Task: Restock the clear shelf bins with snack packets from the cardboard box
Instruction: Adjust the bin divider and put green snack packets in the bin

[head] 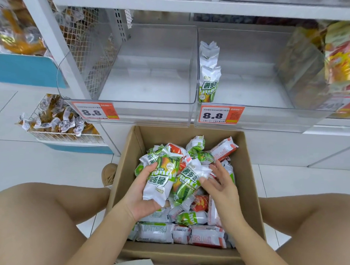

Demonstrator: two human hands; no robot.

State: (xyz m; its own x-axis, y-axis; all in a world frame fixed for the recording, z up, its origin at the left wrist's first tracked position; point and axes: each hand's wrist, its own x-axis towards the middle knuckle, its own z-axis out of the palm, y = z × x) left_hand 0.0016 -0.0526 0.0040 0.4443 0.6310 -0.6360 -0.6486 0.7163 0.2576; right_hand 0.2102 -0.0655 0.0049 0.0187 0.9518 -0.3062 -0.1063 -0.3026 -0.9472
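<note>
We see our left hand [145, 193] gripping crinkly green-and-white snack packets [162, 178] over the brown cardboard box [127, 150] — our right hand [220, 182] rests spread on another glossy packet. Two packets stand at the left edge of the right clear bin [251, 117]; both tags [221, 115] read "8.8".
</note>
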